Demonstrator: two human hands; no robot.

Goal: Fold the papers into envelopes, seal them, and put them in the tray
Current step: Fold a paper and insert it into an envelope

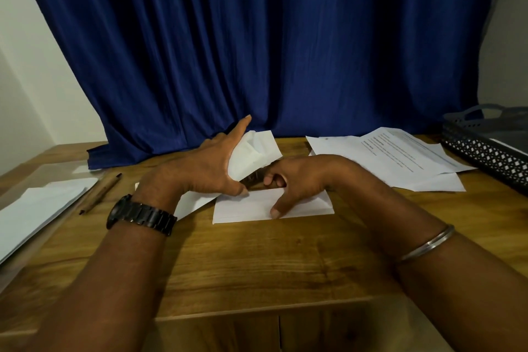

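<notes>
My left hand (205, 170) pinching up flap of white folded paper sheet (251, 208) on brown wooden table (257, 260). My right hand (305, 177) pressing thumb on it; curled fingers' grip unclear. Paper lying longways left-right; black holey tray (483, 151) sitting nearer right hand.

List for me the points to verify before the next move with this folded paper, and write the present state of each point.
1. Folded paper lies flat on the table: ok.
2. Right hand pins it, with the thumb pressing its lower part: ok.
3. Left hand holds the raised flap: ok.
4. Crease under the flap is straight: cannot tell, the hands hide it.
5. Sealing done: not ok, the flap stands open.
6. Tray at the right edge of the table has room: cannot tell, its inside is mostly out of view.
</notes>
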